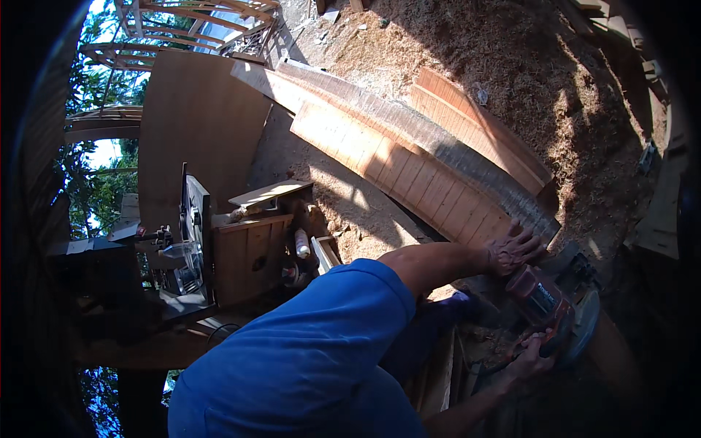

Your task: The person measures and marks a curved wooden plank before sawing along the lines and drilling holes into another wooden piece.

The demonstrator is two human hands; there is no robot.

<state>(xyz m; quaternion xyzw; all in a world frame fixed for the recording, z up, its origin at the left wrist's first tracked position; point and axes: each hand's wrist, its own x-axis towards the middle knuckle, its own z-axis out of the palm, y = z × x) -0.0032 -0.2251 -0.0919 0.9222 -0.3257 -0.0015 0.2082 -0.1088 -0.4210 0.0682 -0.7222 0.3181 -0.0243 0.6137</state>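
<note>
My left hand (pixel 513 250) lies with its fingers spread on the near right end of a long reddish wooden board (pixel 409 175), pressing on it from above. A dark red power saw (pixel 540 296) sits just beyond that board end, its round blade guard (pixel 584 325) on the far side. My right hand (pixel 534 358) is closed around the saw's handle, fingers wrapped. The blade's edge and where it meets the wood are hidden in shadow. A grey rough-edged plank (pixel 453 150) runs alongside the board.
Another reddish board (pixel 478 128) lies on sawdust-strewn ground (pixel 438 44). To the left stand a large plywood sheet (pixel 197 131), a wooden box (pixel 252 255), a white bottle (pixel 301 243) and a machine with a metal plate (pixel 193 212). Wood scraps line the right rim.
</note>
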